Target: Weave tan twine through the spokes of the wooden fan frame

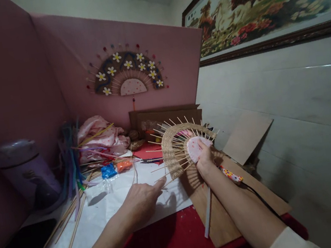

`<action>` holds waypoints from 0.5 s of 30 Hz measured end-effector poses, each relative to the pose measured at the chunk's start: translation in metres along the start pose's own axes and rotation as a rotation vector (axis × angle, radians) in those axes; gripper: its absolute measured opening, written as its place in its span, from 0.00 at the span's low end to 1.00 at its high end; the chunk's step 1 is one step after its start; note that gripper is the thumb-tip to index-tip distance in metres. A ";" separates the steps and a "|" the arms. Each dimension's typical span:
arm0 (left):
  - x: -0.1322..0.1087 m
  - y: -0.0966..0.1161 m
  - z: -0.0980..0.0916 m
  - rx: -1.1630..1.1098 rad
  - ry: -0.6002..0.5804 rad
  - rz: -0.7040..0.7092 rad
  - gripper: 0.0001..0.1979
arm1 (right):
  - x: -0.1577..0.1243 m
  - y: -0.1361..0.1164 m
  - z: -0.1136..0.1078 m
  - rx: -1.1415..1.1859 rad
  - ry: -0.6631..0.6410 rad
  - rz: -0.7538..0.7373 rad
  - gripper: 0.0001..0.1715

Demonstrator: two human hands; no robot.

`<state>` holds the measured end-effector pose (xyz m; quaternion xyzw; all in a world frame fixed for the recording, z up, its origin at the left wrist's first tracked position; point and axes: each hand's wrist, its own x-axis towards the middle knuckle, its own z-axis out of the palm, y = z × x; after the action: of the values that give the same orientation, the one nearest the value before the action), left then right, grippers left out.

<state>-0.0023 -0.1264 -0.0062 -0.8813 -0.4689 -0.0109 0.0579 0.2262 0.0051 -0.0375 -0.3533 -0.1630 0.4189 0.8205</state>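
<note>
A half-round woven fan [171, 148] of tan twine on thin bamboo sticks is held up over the table, its stick ends fanning outward. My right hand [205, 160] is closed on its pink-spotted half-round base [194, 146], thumb on the front face. My left hand [144, 198] is closed near the lowest sticks at the fan's left end, fingertips by a stick tip. From behind its knuckles a thin strand of twine [135, 168] rises; the grip inside the fingers is partly hidden.
White paper [105, 221] covers part of the red cloth [159, 246], with loose sticks [75, 230] and blue [108, 171] and orange packets [124, 165]. Cardboard [218, 220] and a glue gun [231, 174] lie right. A purple bucket [26, 179] stands left; a flowered fan [127, 65] hangs behind.
</note>
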 end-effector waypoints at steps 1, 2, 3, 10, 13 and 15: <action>0.000 0.001 -0.001 0.008 0.003 0.003 0.25 | 0.000 -0.001 0.000 -0.007 0.050 -0.004 0.17; -0.001 0.002 -0.002 0.014 0.006 0.008 0.26 | 0.000 -0.002 0.000 -0.018 0.089 -0.011 0.18; -0.001 0.002 -0.002 0.019 0.013 0.010 0.25 | 0.000 -0.002 0.000 -0.030 0.115 -0.022 0.19; -0.003 -0.001 -0.004 0.022 0.103 0.032 0.23 | 0.006 0.002 -0.003 -0.049 0.160 -0.052 0.22; -0.003 -0.001 -0.004 -0.026 0.162 0.049 0.20 | 0.004 0.000 -0.002 -0.051 0.168 -0.075 0.22; -0.002 0.000 -0.004 -0.037 0.196 0.049 0.18 | 0.000 -0.002 0.000 -0.048 0.173 -0.073 0.22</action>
<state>-0.0035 -0.1288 -0.0022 -0.8881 -0.4390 -0.1042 0.0873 0.2269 0.0046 -0.0358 -0.4018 -0.1144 0.3527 0.8373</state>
